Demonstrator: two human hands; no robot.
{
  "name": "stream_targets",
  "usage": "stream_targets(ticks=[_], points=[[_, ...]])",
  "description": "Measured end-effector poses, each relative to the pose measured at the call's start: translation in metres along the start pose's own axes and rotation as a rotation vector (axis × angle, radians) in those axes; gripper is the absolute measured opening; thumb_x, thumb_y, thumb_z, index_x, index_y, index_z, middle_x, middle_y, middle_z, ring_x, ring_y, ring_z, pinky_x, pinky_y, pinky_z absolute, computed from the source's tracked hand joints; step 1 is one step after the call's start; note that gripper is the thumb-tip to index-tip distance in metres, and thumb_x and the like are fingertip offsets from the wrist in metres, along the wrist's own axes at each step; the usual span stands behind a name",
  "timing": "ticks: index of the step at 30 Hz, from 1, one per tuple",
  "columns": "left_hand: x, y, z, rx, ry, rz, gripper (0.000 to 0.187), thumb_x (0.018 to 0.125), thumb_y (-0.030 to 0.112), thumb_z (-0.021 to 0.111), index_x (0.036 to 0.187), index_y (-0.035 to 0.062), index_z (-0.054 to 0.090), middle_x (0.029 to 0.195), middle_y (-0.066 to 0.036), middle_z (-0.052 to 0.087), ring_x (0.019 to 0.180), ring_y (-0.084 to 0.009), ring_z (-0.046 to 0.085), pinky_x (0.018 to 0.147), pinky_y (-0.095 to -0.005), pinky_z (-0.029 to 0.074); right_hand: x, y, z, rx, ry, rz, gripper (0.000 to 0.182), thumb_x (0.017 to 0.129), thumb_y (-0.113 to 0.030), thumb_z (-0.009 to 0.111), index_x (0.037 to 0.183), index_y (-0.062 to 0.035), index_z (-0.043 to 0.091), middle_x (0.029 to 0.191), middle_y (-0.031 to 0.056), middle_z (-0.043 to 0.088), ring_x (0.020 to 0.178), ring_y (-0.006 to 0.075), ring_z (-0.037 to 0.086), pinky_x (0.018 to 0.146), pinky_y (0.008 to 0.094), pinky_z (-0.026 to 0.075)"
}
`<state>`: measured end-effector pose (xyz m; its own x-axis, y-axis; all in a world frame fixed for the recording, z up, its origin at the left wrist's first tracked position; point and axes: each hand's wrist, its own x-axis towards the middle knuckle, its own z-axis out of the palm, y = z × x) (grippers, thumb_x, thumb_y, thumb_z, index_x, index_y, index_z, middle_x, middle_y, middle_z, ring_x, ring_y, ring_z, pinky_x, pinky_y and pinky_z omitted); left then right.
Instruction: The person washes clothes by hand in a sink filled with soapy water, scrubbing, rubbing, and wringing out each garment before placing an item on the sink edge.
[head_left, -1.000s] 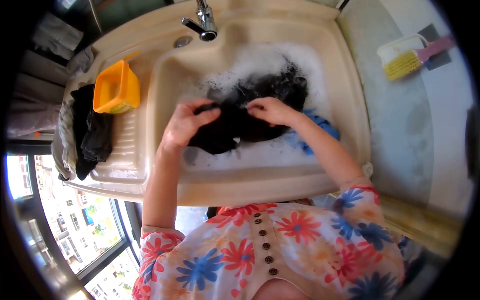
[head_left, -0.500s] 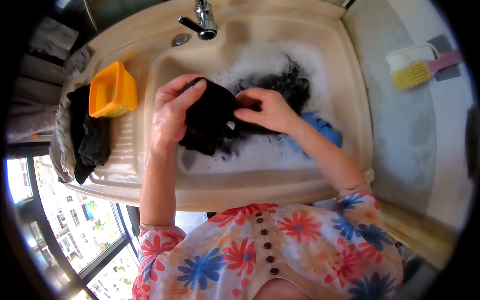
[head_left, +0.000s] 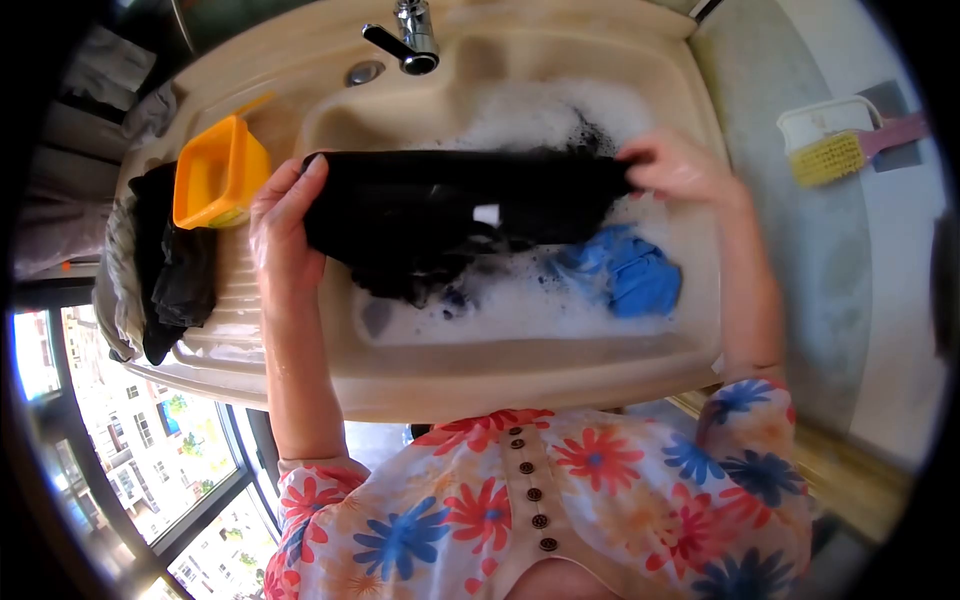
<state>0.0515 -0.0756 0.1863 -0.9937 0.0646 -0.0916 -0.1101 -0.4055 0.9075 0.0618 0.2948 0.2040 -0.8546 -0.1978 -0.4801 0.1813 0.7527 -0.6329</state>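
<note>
A wet black garment is stretched out sideways over the sudsy water, with a small white label near its middle. My left hand grips its left end, thumb on top. At the right end, my right hand pinches the upper edge between thumb and fingers. The garment's lower folds hang down into the foam. Just below its right part, a blue cloth lies partly in the suds. The beige sink surrounds them all.
A chrome tap stands at the sink's back. On the ribbed drainboard at left are a yellow plastic container and a pile of dark clothes. A yellow-bristled brush lies at right by a white dish. A window is lower left.
My hands have moved apart, the right one far to the right and the left slightly left. The black garment, bunched before, is now pulled out wide. More of the blue cloth shows.
</note>
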Motion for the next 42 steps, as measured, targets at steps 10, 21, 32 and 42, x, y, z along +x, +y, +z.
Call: stream_targets(ticks=[10,21,32,42], points=[[0.105,-0.153,-0.051,-0.174,0.238,-0.532,0.039,0.077,0.025,0.063,0.108,0.0031,0.052,0.105,-0.013,0.056,0.099,-0.0244,0.052,0.086,-0.0383,0.042,0.152,0.06,0.034,0.6,0.136,-0.097,0.036,0.076,-0.023,0.06,0.108,-0.0072,0.057,0.086,0.0022,0.059,0.069,0.0115,0.055,0.058,0.0266,0.045],[0.086,-0.243,-0.032,0.572,-0.07,-0.405,0.041,0.081,0.032,0.058,0.108,0.0007,0.055,0.1,-0.012,0.061,0.091,-0.0234,0.057,0.08,-0.0323,0.044,0.232,0.15,0.167,-0.187,0.306,-0.044,0.039,0.075,-0.041,0.059,0.095,-0.0078,0.062,0.096,0.0129,0.062,0.086,0.0263,0.059,0.075,0.0389,0.046],[0.051,-0.202,0.036,-0.574,-0.044,-0.549,0.036,0.087,0.038,0.049,0.102,0.0055,0.054,0.091,-0.006,0.057,0.081,-0.0188,0.052,0.079,-0.0324,0.044,0.122,-0.035,0.197,0.022,0.77,-0.731,0.006,0.068,-0.011,0.062,0.064,-0.009,0.058,0.072,0.0118,0.058,0.068,0.029,0.058,0.063,0.0383,0.046],[0.078,-0.263,0.018,-0.545,-0.132,-0.44,0.025,0.086,0.022,0.043,0.096,0.0031,0.056,0.092,-0.007,0.057,0.089,-0.0166,0.052,0.079,-0.0309,0.042,0.143,-0.022,0.201,0.089,0.839,-0.545,0.009,0.074,-0.013,0.058,0.069,-0.0052,0.056,0.07,0.0198,0.056,0.062,0.0374,0.056,0.057,0.0424,0.045]])
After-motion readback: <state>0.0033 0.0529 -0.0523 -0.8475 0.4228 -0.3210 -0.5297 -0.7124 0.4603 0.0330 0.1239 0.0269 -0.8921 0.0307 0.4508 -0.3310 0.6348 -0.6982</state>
